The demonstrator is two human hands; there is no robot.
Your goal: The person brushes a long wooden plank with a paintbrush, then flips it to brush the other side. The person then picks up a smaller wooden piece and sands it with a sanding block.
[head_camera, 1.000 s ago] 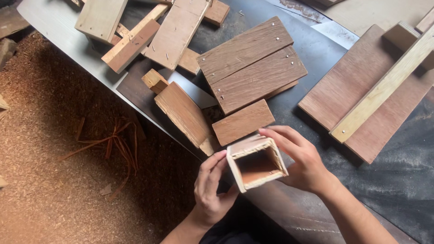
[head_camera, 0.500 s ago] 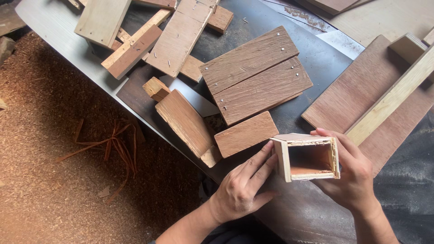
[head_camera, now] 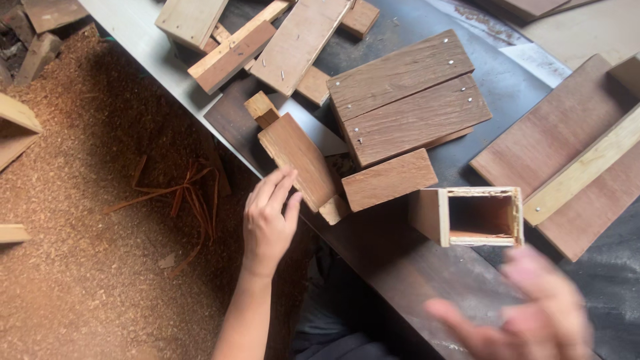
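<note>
1. Two hands are seen: the left hand (head_camera: 268, 220) at the bench (head_camera: 393, 267) edge, and the right hand (head_camera: 527, 310), blurred, low at the right.
2. One open box (head_camera: 470, 215) is set on the bench, its open side turned up toward the camera; it is held by neither hand and lies just above the right hand, apart from it.
3. The left hand is spread flat with nothing gripped; its fingertips are laid at or just beside the near end of a slanted board (head_camera: 298, 160). Whether contact is made cannot be told.
4. The right hand is held open with fingers spread, and nothing is grasped in it.
5. One small block (head_camera: 261, 109) is seen at the far end of the slanted board, and one short plank (head_camera: 389, 179) lies between that board and the box.
6. Two nailed planks (head_camera: 407, 97) are joined as one panel behind the short plank.
7. One wide panel (head_camera: 567, 153) lies at the right with one pale strip (head_camera: 587, 170) crossed over it; the strip's end is just beside the box.
8. Several offcuts (head_camera: 267, 40) are piled at the far left of the bench.
9. Bare bench is left in front of the box, toward the near edge; room to its right is closed by the panel and strip.
10. Sawdust (head_camera: 87, 253) is spread over the floor left of the bench edge, with a bunch of thin strips (head_camera: 180, 197) lying on it.
</note>
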